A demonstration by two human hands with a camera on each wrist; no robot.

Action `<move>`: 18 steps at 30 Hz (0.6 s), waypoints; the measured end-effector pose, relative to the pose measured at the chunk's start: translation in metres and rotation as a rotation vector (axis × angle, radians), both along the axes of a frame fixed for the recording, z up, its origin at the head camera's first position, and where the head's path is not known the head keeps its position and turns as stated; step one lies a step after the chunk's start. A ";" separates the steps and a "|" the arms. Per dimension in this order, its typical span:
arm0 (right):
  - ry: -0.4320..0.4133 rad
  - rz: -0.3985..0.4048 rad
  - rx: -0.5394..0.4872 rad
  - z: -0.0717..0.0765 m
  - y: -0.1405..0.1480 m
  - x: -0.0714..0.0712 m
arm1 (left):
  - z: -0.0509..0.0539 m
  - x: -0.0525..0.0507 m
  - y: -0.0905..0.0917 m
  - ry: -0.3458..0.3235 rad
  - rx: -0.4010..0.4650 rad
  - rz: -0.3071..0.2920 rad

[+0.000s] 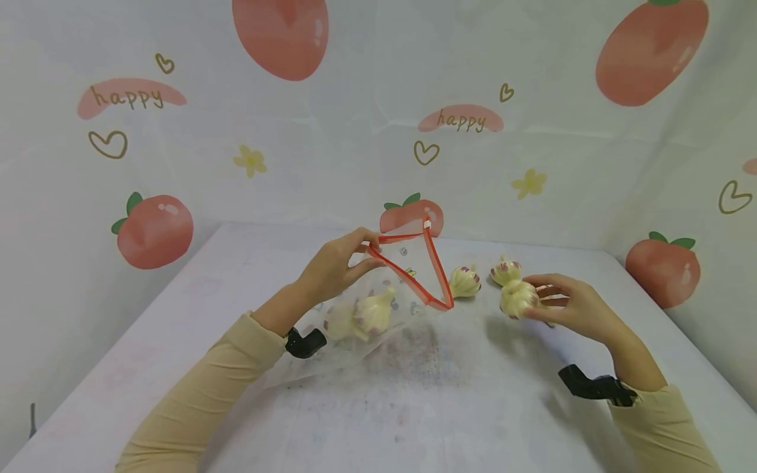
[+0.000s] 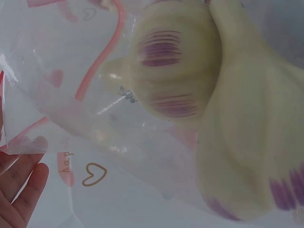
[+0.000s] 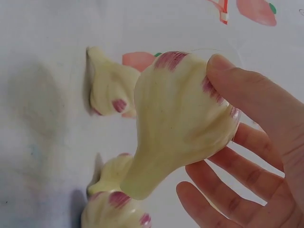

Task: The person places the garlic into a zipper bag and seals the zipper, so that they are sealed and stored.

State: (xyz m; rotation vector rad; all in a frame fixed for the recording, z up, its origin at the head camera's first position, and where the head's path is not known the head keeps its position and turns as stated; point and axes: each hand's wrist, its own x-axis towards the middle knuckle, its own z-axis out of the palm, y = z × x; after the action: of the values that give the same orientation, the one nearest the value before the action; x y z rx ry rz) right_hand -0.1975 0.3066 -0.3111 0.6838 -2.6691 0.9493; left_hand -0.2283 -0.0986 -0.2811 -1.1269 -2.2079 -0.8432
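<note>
My left hand (image 1: 340, 263) pinches the red-edged rim of a clear zip bag (image 1: 414, 289), whose mouth gapes toward the right. Two garlic bulbs (image 1: 374, 313) lie inside the bag; up close in the left wrist view, these bulbs (image 2: 175, 61) show purple streaks through the plastic. On the right, my right hand (image 1: 570, 305) grips another garlic bulb (image 1: 519, 299) between thumb and fingers, above the table. The right wrist view shows this held bulb (image 3: 175, 109) with its stem pointing down and left.
A loose garlic bulb (image 1: 464, 282) sits just right of the bag mouth. Another bulb (image 1: 505, 269) lies behind the held one. In the right wrist view a further bulb (image 3: 116, 211) shows at the bottom edge. A printed cloth (image 1: 343, 144) hangs behind the white table (image 1: 449, 420).
</note>
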 end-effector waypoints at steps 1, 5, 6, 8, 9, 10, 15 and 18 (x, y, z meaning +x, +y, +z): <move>0.001 0.003 -0.006 0.001 -0.001 0.000 | 0.000 0.000 0.000 -0.003 -0.001 0.001; 0.010 0.006 -0.016 0.005 -0.005 0.000 | 0.000 0.000 0.001 -0.009 -0.004 0.002; 0.015 0.010 -0.018 0.006 -0.006 0.000 | 0.000 0.000 0.001 -0.009 -0.003 0.001; 0.027 0.012 -0.019 0.008 -0.007 -0.001 | 0.000 0.000 0.001 -0.009 -0.002 0.001; 0.034 0.015 -0.021 0.009 -0.007 -0.001 | 0.000 0.000 0.001 -0.008 -0.001 0.001; 0.041 0.019 -0.023 0.010 -0.007 -0.001 | 0.000 0.000 0.001 -0.008 -0.001 0.001; 0.072 0.028 -0.035 0.016 -0.009 -0.002 | 0.000 0.000 0.001 -0.011 -0.003 0.003; 0.078 0.027 -0.043 0.019 -0.010 -0.001 | 0.000 0.001 0.001 -0.019 -0.004 0.002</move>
State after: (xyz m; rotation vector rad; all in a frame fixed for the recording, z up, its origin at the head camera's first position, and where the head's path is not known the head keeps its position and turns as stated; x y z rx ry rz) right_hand -0.1988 0.2962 -0.2924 0.7343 -2.5698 0.9640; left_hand -0.2276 -0.0973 -0.2810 -1.1231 -2.2269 -0.8529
